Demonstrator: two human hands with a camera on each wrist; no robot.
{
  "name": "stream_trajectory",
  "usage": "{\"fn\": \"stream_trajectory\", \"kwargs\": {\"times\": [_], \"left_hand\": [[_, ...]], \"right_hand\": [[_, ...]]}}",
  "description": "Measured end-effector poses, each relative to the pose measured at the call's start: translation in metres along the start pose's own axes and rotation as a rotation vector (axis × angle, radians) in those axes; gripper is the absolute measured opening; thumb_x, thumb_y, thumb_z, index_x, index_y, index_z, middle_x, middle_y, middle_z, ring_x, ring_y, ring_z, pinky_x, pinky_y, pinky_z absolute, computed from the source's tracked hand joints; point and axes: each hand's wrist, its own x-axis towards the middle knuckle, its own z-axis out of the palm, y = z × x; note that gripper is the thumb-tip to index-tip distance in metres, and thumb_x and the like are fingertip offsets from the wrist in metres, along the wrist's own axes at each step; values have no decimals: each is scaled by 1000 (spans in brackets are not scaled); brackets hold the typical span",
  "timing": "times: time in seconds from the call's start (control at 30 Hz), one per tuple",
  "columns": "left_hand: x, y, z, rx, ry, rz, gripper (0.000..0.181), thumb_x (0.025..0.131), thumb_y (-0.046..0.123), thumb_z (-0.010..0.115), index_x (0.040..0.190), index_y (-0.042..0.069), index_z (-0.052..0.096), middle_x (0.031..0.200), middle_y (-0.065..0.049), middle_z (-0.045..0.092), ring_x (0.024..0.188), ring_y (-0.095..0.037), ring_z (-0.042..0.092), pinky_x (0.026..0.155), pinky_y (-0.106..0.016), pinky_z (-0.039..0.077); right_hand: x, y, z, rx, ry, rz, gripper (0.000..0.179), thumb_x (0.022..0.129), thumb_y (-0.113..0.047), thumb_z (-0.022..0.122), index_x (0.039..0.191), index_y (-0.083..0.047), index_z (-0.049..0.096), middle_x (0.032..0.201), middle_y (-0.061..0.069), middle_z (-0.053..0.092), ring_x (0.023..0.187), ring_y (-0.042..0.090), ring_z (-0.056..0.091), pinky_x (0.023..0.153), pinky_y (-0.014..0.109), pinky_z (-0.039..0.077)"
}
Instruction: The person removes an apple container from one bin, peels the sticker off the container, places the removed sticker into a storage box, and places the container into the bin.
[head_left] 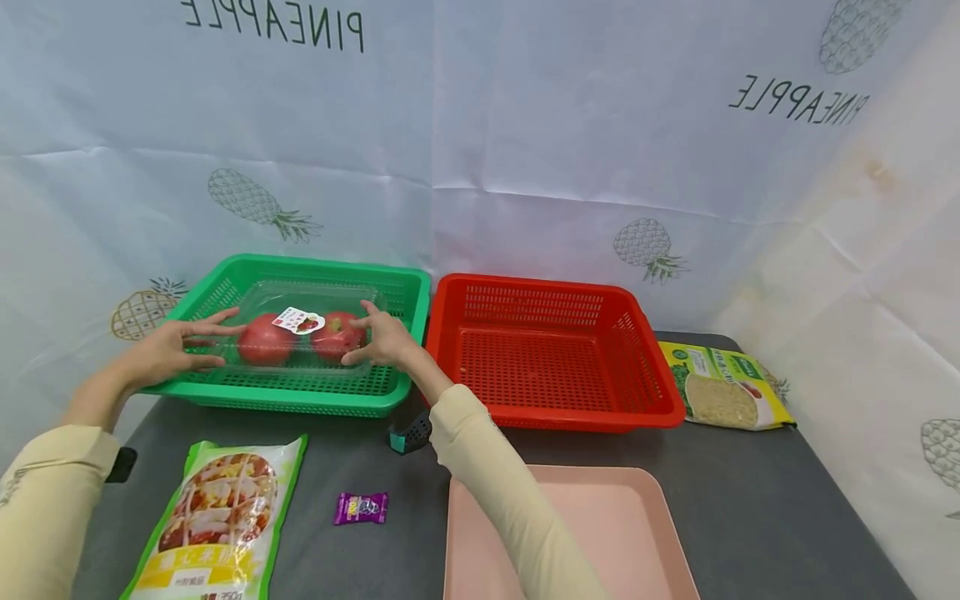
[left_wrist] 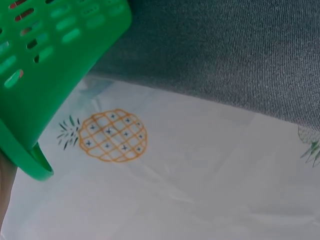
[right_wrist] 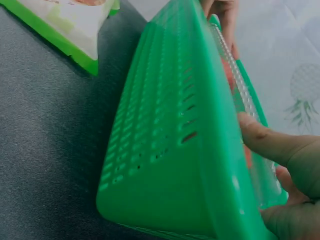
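Observation:
A clear plastic box point(head_left: 352, 302) with two round red fruits point(head_left: 267, 340) and a white label point(head_left: 298, 321) lies inside the green basket point(head_left: 330, 404). At the box's left end my left hand point(head_left: 167, 350) holds it with fingers spread, thumb toward the near side. My right hand point(head_left: 386, 337) grips the opposite end, thumb at the near edge and a finger at the far corner. The right wrist view shows the right thumb point(right_wrist: 267, 142) on the box beside the basket's rim. In the left wrist view the basket wall point(left_wrist: 50, 85) hides the hand's work.
Right of the green basket stands a red basket point(head_left: 532, 421). A pink tray point(head_left: 607, 517) lies in front, partly under my right forearm. A yellow-green food bag point(head_left: 723, 387) lies far right. Near the front left are a food pouch point(head_left: 221, 517) and a small purple packet point(head_left: 362, 508).

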Motion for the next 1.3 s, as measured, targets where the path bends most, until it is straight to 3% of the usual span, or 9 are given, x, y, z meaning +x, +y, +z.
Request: {"fn": "stream_trajectory", "kwargs": {"times": [0.1,0.17,0.37,0.6,0.7,0.83,0.9,1.13,1.3], "left_hand": [[-1,-2,-1,-63,1,3,47,82,-1,71,128,4,61,139,36,28,97,16,51,57,-29,50],[-2,-2,-2,-96,-15,-1,44,83,-2,70,126,5,63,138,37,28,92,13,53,55,-30,48],[-2,2,-1,-103,-48,62,34,86,-5,66,120,0,64,137,38,26,103,24,39,56,-29,46],[-2,9,0,-83,-1,183,40,85,-9,65,123,2,64,141,34,32,115,25,31,51,-29,37],[-4,14,-2,-48,38,228,42,84,-9,66,125,1,63,147,27,31,121,22,27,60,-16,42],[-9,26,-6,-20,103,263,44,82,-13,66,124,-2,62,149,20,34,129,16,25,79,-4,39],[-12,33,-7,-31,118,260,44,82,-14,65,125,-3,61,149,17,37,132,13,24,80,-4,39],[-23,54,-9,-60,146,236,42,85,-12,64,125,0,62,147,15,41,137,6,22,75,-8,43],[-30,71,-6,-55,139,251,33,86,-11,63,117,-2,65,148,10,37,133,3,26,68,-13,46]], "right_hand": [[1,2,-4,-7,-25,-27,61,82,-15,76,137,-6,53,154,1,30,101,22,62,67,23,54],[1,4,-5,-28,-32,-40,61,81,-17,77,136,-6,54,152,2,33,94,24,65,68,23,54],[1,5,-7,-189,-5,-91,62,79,-23,80,135,-9,56,147,4,40,131,22,41,88,22,48],[-3,5,-14,-221,62,-157,62,78,-24,81,134,-11,57,145,4,44,129,22,42,86,22,47],[-4,4,-17,-214,102,-204,63,77,-25,82,133,-13,57,144,4,44,117,21,51,82,20,47],[-8,5,-25,-133,142,-275,59,75,-25,83,129,-12,62,145,4,45,79,16,61,68,15,47],[-12,6,-29,-48,149,-305,53,75,-21,83,124,-10,66,145,4,44,69,16,62,66,15,48],[-25,11,-45,143,146,-418,34,76,-14,83,107,-7,70,144,4,46,100,24,61,84,26,51],[-39,14,-55,209,113,-465,28,76,-10,81,100,-4,66,142,5,47,100,26,59,83,30,51]]}}
